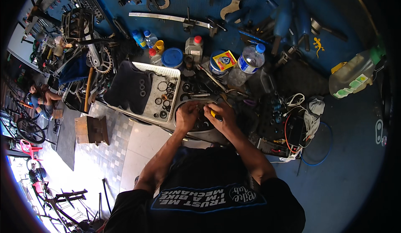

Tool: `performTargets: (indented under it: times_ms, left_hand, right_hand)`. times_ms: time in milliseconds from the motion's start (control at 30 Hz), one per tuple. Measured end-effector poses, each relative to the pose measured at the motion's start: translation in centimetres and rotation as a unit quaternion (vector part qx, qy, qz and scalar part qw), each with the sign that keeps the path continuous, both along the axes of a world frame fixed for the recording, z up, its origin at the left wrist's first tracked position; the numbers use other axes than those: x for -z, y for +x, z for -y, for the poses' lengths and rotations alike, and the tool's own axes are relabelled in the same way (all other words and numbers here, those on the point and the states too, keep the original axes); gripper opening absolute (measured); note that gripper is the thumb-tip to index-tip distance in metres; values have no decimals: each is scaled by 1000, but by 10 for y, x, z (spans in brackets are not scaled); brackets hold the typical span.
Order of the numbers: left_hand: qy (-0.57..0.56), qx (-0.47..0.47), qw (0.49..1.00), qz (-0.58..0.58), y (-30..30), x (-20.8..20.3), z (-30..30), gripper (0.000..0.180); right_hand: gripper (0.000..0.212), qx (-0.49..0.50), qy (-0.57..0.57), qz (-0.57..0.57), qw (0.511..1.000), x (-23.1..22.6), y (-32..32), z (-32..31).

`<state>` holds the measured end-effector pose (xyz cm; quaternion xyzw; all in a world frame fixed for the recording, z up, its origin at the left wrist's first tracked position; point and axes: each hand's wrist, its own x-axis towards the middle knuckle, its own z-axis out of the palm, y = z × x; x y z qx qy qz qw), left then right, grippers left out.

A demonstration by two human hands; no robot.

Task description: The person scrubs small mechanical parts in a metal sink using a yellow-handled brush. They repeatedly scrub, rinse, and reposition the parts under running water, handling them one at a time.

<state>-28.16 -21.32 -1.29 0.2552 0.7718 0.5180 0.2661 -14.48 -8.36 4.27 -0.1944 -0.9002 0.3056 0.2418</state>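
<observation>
Both my hands are close together over a round metal basin (199,131) with dark small parts in it. My right hand (225,118) is wrapped round a small tool with a yellow-and-black handle (216,116); its working end is too small to make out. My left hand (186,116) has its fingers curled in toward the right hand's fingertips, and whatever they pinch is hidden. Just left of the basin stands a white plastic basket (178,84) holding a dark cloth (127,91) with several metal rings (142,87) on it. Loose black rings (163,103) lie beside the cloth.
Behind stand a blue-lidded tub (172,57), a grey red-capped bottle (194,48) and a clear blue-capped bottle (251,62). Cables (311,120) sit at right. Tools hang on the blue wall (196,1). A crankset (100,59) and a wooden box (91,130) are at left.
</observation>
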Motion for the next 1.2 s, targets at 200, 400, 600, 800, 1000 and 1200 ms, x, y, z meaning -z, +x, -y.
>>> performTargets:
  times_ms: [200, 400, 600, 800, 1000, 1200]
  left_hand:
    - [19, 1, 1000, 18, 0, 18, 2, 33]
    - [148, -17, 959, 242, -5, 1, 8, 39]
    - [162, -28, 932, 324, -8, -1, 8, 37]
    - [185, -20, 915, 357, -8, 20, 10, 44]
    - [112, 5, 968, 226, -8, 27, 6, 39]
    - [87, -21, 990, 107, 0, 25, 4, 31]
  right_hand:
    - [17, 0, -26, -52, 998, 2, -6, 0]
    - [22, 26, -81, 77, 993, 34, 4, -28]
    - [23, -44, -44, -19, 998, 60, 16, -25]
    - [25, -43, -34, 45, 997, 57, 22, -36]
    - [29, -49, -185, -4, 982, -14, 8, -5]
    - [29, -20, -130, -28, 991, 15, 8, -10]
